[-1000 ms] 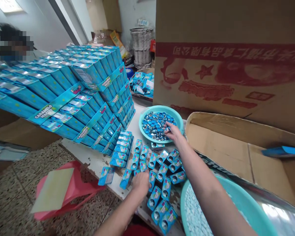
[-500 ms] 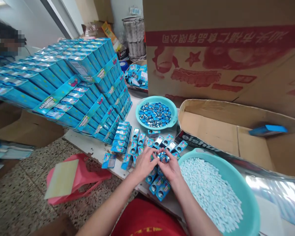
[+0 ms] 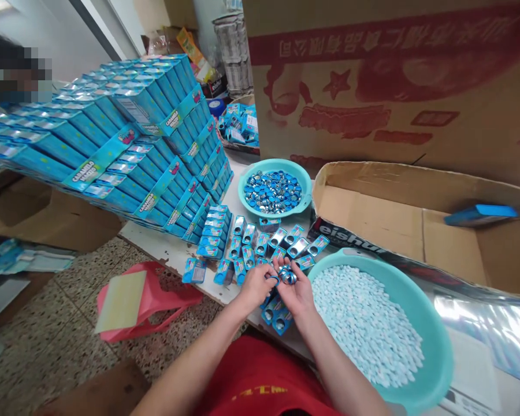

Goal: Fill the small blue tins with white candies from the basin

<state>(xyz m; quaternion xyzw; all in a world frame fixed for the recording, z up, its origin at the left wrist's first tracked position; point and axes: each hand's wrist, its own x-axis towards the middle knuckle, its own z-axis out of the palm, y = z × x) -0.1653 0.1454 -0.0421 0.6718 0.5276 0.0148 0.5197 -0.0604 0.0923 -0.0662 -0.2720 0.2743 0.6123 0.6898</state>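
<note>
My left hand [image 3: 256, 285] pinches one small round metal lid [image 3: 272, 279] with a blue edge between thumb and fingers. Palm up, my right hand [image 3: 298, 293] is cupped around several silver-and-blue lids [image 3: 288, 274]. The two hands are close together above the table's front edge. Beneath and around them stand many small blue boxes, each with a round hole in its top, such as this blue box [image 3: 248, 256]. Some boxes below my hands are partly hidden. Farther back, a turquoise basin [image 3: 308, 199] holds a heap of the same lids.
A large turquoise basin [image 3: 442, 346] of pale blue candies stands at the right. Behind it lies a cardboard tray [image 3: 381, 231] with a blue box inside. Stacked blue display boxes [image 3: 156, 199] rise at the left. A pink stool [image 3: 167, 294] is on the floor; another person is far left.
My left hand has drawn slightly away from the right, with a single lid now visible in its fingers. The whole view has shifted a little.
</note>
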